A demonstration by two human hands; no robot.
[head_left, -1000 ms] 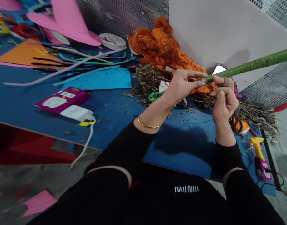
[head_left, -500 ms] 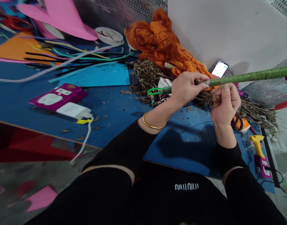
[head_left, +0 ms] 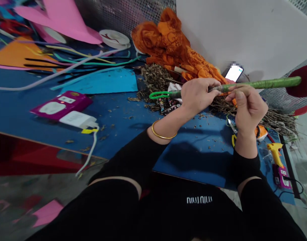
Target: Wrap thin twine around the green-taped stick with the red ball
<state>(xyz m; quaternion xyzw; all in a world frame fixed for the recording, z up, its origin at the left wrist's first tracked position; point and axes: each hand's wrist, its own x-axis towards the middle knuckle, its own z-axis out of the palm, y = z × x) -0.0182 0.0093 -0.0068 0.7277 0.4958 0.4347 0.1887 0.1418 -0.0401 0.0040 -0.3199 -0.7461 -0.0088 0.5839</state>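
Green-wrapped rod (head_left: 269, 83), 1: raised above the blue table (head_left: 125, 134), nearly level, slightly higher at the right. Runs from a bright green loop (head_left: 159, 92) at the left end, through a greyish stretch under the left fingers, to a dark red rounded mass (head_left: 303, 83) behind or at the right tip; join unclear.

Step in hand, by judgement: working the wrapping near the meeting of grey and green, between 2 hands. Next move: seems to call for a steady hold at left and fine fingertip control at right, without bending the rod.

Left hand (head_left: 196, 95): clasped over the rod, back upward, thumb and forefinger pressed to the grey stretch. Bears 1 gold bangle (head_left: 162, 137) at the wrist; reaches up and rightward from the body.

Right hand (head_left: 250, 103): at the near side of the green stretch, fingers curled leftward, thumb uppermost beside forefinger. Pinched on a thin strip or loose: impossible to tell.

Nearby: scissors (head_left: 233, 126), partly hidden by the right wrist; yellow glue gun (head_left: 276, 152).
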